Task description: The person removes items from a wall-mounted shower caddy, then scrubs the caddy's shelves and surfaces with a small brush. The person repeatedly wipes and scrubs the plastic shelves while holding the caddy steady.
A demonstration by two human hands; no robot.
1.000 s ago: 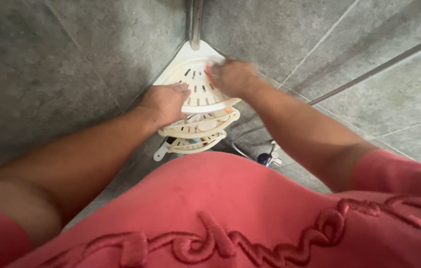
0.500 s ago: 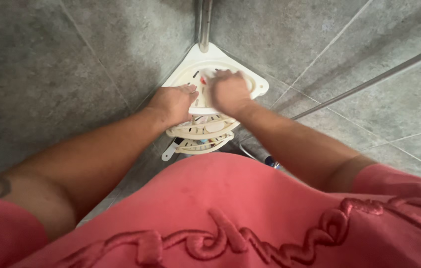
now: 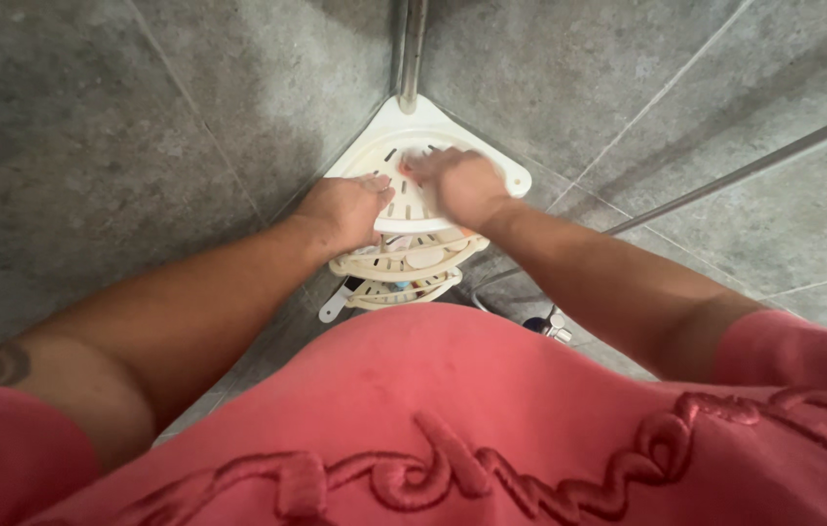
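The cream-white, slotted plastic corner shelf (image 3: 412, 200) is seated in the angle of two grey tiled walls (image 3: 141, 127), its apex against a vertical metal pole (image 3: 412, 49) and its curved front edge toward the person. The left hand (image 3: 340, 209) is set on the shelf's front-left rim, fingers curled over the edge — a closed grip on the rim. The right hand (image 3: 462, 185) lies on top of the tray, directly beside the left and slightly farther in; it is pressed down on something small and reddish (image 3: 404, 166), of which only a sliver is visible, so its kind cannot be told. Whether the right grip is closed around it cannot be told either.

Two lower cream shelves (image 3: 404, 273) are stacked directly beneath, loaded with small toiletries. A chrome hose fitting (image 3: 545, 323) lies below to the right, and a slanted metal rail (image 3: 745, 166) crosses the right wall — both well apart from the hands.
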